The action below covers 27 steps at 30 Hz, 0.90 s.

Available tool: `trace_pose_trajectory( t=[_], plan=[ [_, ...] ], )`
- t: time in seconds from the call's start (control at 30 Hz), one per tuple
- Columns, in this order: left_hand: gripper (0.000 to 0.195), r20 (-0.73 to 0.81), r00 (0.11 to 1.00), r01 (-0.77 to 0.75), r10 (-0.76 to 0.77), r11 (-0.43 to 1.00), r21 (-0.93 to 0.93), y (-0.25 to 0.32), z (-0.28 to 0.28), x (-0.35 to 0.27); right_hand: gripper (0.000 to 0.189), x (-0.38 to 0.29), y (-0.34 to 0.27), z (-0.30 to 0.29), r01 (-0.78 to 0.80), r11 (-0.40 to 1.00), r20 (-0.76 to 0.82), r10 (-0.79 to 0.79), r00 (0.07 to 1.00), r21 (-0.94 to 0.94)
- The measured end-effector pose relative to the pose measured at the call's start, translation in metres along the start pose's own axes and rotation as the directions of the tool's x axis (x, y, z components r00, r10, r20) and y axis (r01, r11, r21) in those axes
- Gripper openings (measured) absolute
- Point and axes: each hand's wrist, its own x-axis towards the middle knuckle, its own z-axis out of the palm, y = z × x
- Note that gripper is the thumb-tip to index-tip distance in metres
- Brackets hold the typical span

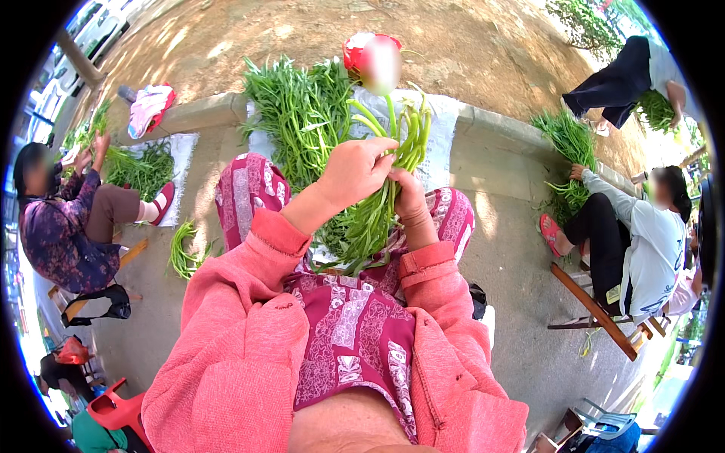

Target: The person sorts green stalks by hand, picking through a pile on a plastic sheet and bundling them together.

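Note:
A bunch of leafy green stems, apparently water spinach (415, 136), is upright in front of my lap, cut stem ends up and leaves hanging down between my knees. My right hand (409, 195) grips it around the middle from the right. From the left, my left hand (359, 170) closes thumb and fingers on stems at the same height. Its fingertips are partly hidden. Beyond my left knee a large heap of the same greens (303, 107) lies on a white woven plastic sack (439, 116), which is spread against the curb.
A red and white bag (354, 54), partly blurred, sits past the sack. The concrete curb (498, 127) borders bare soil. A small bundle of greens (184, 249) lies on the pavement at left. Seated people handle greens at left (68, 221) and right (645, 238); another person (614, 79) bends at upper right.

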Motion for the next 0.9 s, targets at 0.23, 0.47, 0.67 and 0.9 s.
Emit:
trace_pose_trajectory(
  t=[0.23, 0.47, 0.67, 0.9],
  plan=[
    [0.013, 0.19, 0.967, 0.202, -0.171, 0.966, -0.162, -0.008, -0.011, 0.003, 0.022, 0.002, 0.004, -0.001, 0.065, 0.979, 0.138, -0.039, 0.99, -0.193],
    [0.008, 0.275, 0.955, 0.194, -0.116, 0.94, -0.279, -0.019, -0.023, 0.007, 0.021, 0.007, 0.007, -0.007, 0.111, 0.962, 0.23, -0.052, 0.972, -0.251],
    [0.009, 0.243, 0.958, 0.206, -0.155, 0.958, -0.199, -0.007, -0.028, 0.006, 0.023, 0.005, 0.004, -0.005, 0.08, 0.959, 0.201, -0.025, 0.979, -0.272],
    [0.015, -0.019, 0.999, -0.041, 0.045, 0.982, 0.184, -0.016, -0.015, -0.006, 0.032, 0.004, 0.0, 0.002, 0.084, 0.9, 0.158, -0.017, 0.987, -0.429]
  ],
)
